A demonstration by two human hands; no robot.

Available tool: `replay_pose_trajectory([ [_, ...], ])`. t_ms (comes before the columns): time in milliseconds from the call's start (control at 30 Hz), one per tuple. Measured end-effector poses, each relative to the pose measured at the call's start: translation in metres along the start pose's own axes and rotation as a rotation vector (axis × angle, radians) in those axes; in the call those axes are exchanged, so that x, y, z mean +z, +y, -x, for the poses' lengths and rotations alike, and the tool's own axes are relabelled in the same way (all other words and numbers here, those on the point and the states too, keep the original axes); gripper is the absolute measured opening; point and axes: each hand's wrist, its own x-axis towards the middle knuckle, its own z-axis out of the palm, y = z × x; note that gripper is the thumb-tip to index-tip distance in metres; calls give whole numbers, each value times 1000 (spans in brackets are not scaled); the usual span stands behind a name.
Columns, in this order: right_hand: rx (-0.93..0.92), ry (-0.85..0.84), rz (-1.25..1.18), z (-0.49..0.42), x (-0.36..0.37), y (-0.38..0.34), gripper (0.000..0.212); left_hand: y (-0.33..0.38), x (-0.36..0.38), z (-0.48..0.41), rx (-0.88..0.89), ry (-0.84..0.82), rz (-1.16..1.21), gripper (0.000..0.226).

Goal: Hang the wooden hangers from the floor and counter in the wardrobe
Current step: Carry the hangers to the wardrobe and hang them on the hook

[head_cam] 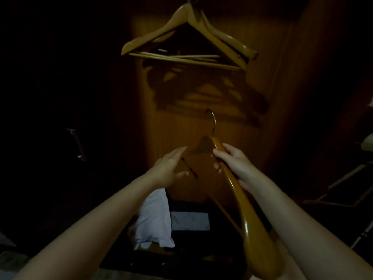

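As a person faces the open wardrobe (181,122) in dim light, a wooden hanger (236,190) is held in mid-air before its back panel, well below the cluster of wooden hangers already hung (189,37) at the top. The right hand (236,160) grips the hanger's near shoulder just below the neck, fingers and thumb curled round the wood. The left hand (169,168) is spread with straight fingers beside the far shoulder; whether it touches the wood cannot be told in the shadow.

The hanger looks rigid and fairly light, its varnished surface glossy and probably a little slick, so a firm hold close to the neck, where the right hand is, should give the best control of the hook. Its crossbar looks thin and seems a poor place to carry it.

The metal hook (212,118) points up and away from the person, toward the hung cluster. The long axis, shoulder tip to shoulder tip, runs obliquely from beside the left hand down toward the lower right of the view, the near tip closest to the camera. A white cloth (155,217) lies low inside the wardrobe.
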Motion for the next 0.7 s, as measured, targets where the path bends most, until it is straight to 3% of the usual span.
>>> replay_pose_trajectory([
  [133, -73, -80, 108, 8, -9, -39, 13, 16, -17, -19, 95, 169, -53, 85],
  [333, -152, -154, 130, 10, -18, -90, 20, 32, -44, -41, 252, 362, -2, 84],
  [433, -169, -199, 105, 7, -22, -109, 21, 32, -63, -54, 319, 554, -175, 79],
  [533, -191, -237, 127, -1, -22, -127, 23, 32, -85, -68, 377, 609, -235, 77],
  [700, -341, -193, 406, -25, -14, -165, 19, 24, -119, -91, 385, 741, -268, 81],
])
